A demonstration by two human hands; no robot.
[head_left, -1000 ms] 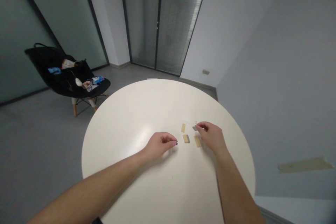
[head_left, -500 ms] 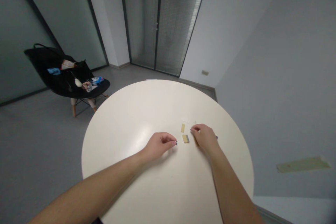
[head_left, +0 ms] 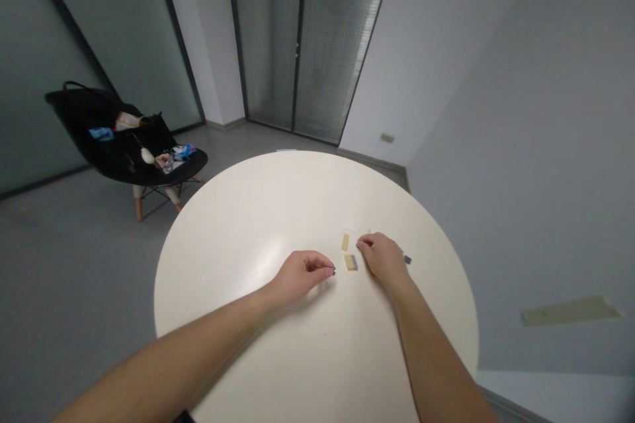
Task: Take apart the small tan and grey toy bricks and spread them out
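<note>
- Left hand (head_left: 300, 274): pinched on one small dark piece (head_left: 334, 271), unmoved.
- One yellow strip (head_left: 346, 242), far; one yellow-and-grey block (head_left: 350, 262), nearer.
- Right hand (head_left: 384, 258): fingertips together — any hold I cannot tell — shifted left since a second ago.
- One dark block (head_left: 407, 260) on the tabletop (head_left: 317, 363), now showing.

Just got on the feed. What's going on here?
A person is working bare-handed with small flat pieces at a round white table. The left hand pinches a small dark piece. The right hand reaches in near a tan strip; whether it holds anything is too small to tell. A tan-and-gray piece lies between the hands, and a dark bit lies right of the right hand.
</note>
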